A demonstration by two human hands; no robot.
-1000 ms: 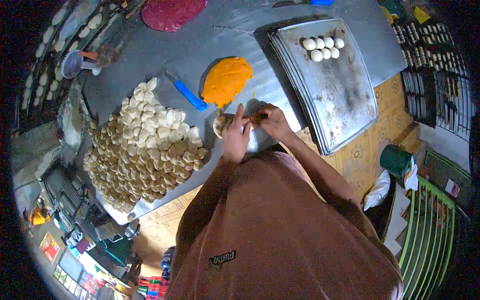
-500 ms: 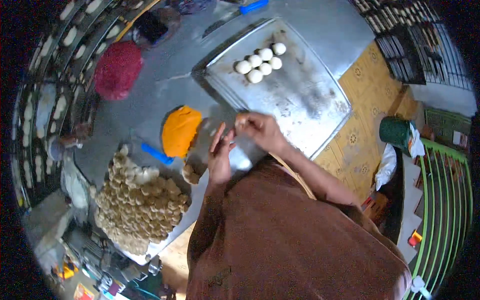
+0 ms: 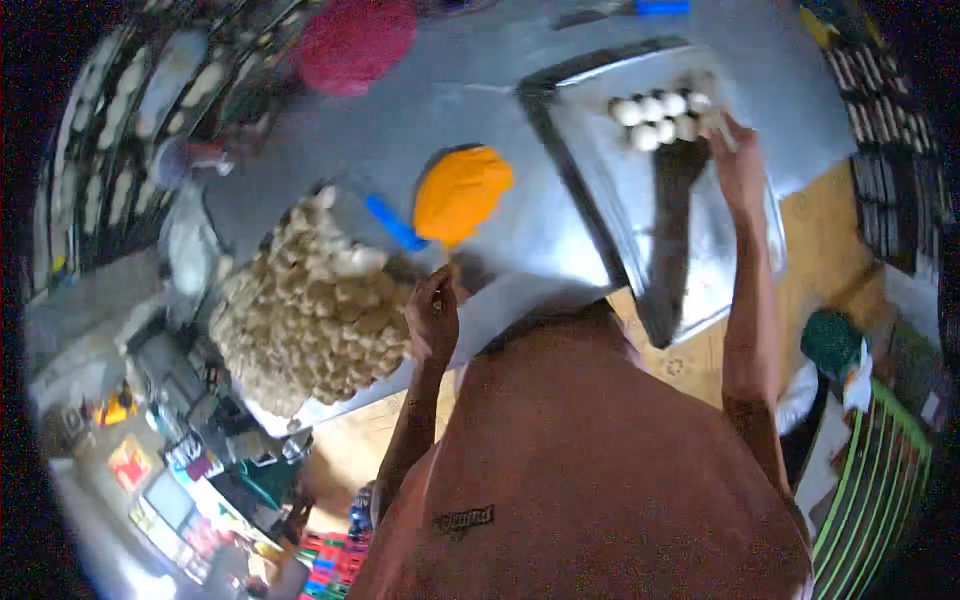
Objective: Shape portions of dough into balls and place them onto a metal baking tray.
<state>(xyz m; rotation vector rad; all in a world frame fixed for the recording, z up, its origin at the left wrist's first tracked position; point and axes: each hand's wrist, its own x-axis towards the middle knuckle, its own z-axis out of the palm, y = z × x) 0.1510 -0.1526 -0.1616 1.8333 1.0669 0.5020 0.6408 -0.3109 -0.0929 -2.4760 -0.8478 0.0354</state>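
My right hand [image 3: 735, 160] reaches over the metal tray [image 3: 590, 150]. Blurred fingertips close on a white dough ball [image 3: 709, 122] at the right end of two rows of similar dough balls [image 3: 652, 107]. My left hand [image 3: 434, 310] is between the pile of brownish lumps [image 3: 310, 320] and the orange mass [image 3: 465, 190]. Its fingers are curled together; what they hold, if anything, is hidden. A thin pale strip runs from the lower end of the orange mass toward these fingers. A blue flat-handled tool [image 3: 396, 222] lies just left of the orange mass.
The grey metal table [image 3: 560, 240] carries everything, with a crimson rounded item [image 3: 358, 45] at its far side and another blue piece [image 3: 663, 7] at the far edge. Racks of pale pieces [image 3: 120, 130] stand at left. A green bin [image 3: 832, 340] and green railing [image 3: 870, 480] are at right.
My hands have parted. The right one has carried a dough ball to the end of the rows on the tray; the left has dropped beside the lump pile. The whole view has shifted.
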